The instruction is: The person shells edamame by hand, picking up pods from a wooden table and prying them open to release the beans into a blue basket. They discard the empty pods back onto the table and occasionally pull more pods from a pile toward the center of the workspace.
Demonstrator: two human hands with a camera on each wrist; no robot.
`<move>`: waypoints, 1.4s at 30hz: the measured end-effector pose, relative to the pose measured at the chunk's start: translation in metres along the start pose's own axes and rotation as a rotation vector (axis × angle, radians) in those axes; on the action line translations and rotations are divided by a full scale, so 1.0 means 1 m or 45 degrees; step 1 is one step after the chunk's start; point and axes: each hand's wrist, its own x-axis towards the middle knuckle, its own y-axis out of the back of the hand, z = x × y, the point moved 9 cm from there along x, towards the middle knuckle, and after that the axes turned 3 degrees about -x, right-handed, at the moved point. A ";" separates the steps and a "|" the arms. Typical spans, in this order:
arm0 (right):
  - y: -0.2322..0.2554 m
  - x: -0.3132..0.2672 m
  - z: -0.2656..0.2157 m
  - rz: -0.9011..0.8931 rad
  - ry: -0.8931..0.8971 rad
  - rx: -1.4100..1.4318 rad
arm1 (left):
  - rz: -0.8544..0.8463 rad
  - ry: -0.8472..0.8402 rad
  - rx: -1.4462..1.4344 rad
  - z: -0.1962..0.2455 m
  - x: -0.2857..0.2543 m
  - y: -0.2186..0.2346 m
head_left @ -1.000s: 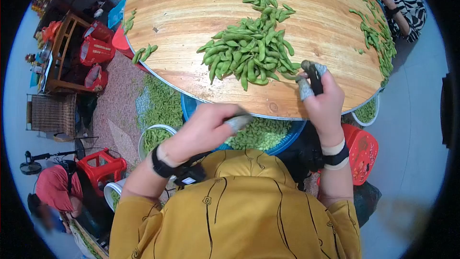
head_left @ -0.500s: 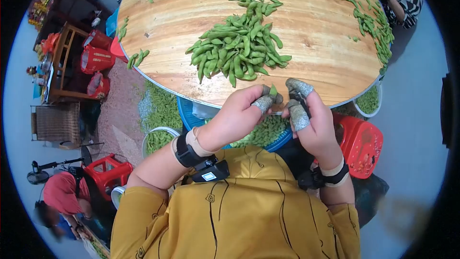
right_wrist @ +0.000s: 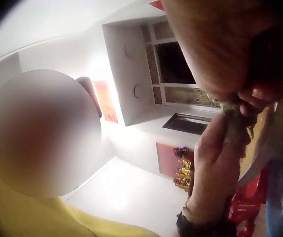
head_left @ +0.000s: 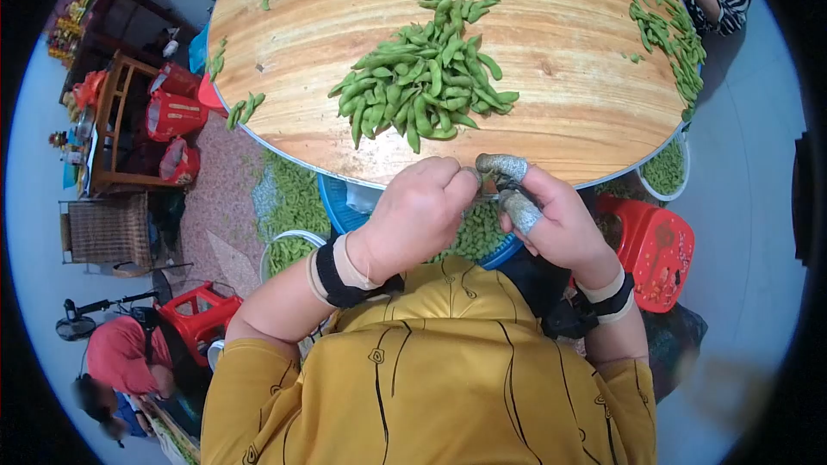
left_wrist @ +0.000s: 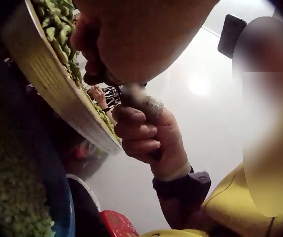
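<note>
green pods (head_left: 418, 90) are heaped on a wooden table (head_left: 568, 112), at eleven o'clock from the hands, and more are strewn along its edge at two o'clock. the left hand (head_left: 422, 211) is closed, its fingers curled inward, and a green scrap (right_wrist: 227, 105) is pinched at its tips; whether it is a whole pod cannot be told. the right hand (head_left: 551, 215) is curled round a dark piece (left_wrist: 156, 154) that is too dim to be named, while its grey-wrapped thumb and forefinger are held slightly apart, just beside the left fingertips. a blue basin (head_left: 338, 207) of beans (head_left: 472, 237) is placed below, at six o'clock. at four o'clock a red stool (head_left: 659, 258) is seen, and at eight o'clock a person in a red shirt (head_left: 125, 357) is bent over.
</note>
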 end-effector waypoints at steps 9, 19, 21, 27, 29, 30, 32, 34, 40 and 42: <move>-0.023 -0.002 -0.007 -0.244 0.007 0.819 | -0.238 0.790 -2.037 -0.024 -0.023 -0.042; -0.003 0.004 -0.019 0.018 0.264 0.060 | -0.379 0.907 -2.668 -0.022 -0.028 -0.055; -0.002 0.008 -0.011 0.008 0.173 0.190 | -0.456 0.883 -2.637 -0.019 -0.028 -0.054; -0.005 0.013 -0.026 -0.093 0.371 0.061 | -0.583 0.822 -2.650 -0.018 -0.040 -0.063; -0.010 0.014 -0.028 -0.172 0.365 -0.211 | -0.615 0.851 -2.637 -0.017 -0.040 -0.060; -0.011 0.014 -0.036 -0.105 0.427 -0.355 | -0.593 0.929 -2.540 -0.017 -0.041 -0.058; -0.017 0.014 -0.044 0.012 0.526 -0.688 | -0.567 0.998 -2.448 -0.023 -0.043 -0.056; -0.028 0.013 -0.050 0.198 0.682 -1.092 | -0.451 1.078 -2.041 -0.048 -0.049 -0.053; -0.039 0.019 -0.054 0.174 0.671 -1.143 | -0.456 0.926 -0.965 -0.083 -0.089 0.022; -0.012 0.025 -0.060 0.401 0.604 -1.165 | -0.507 0.949 -0.238 -0.114 -0.124 0.045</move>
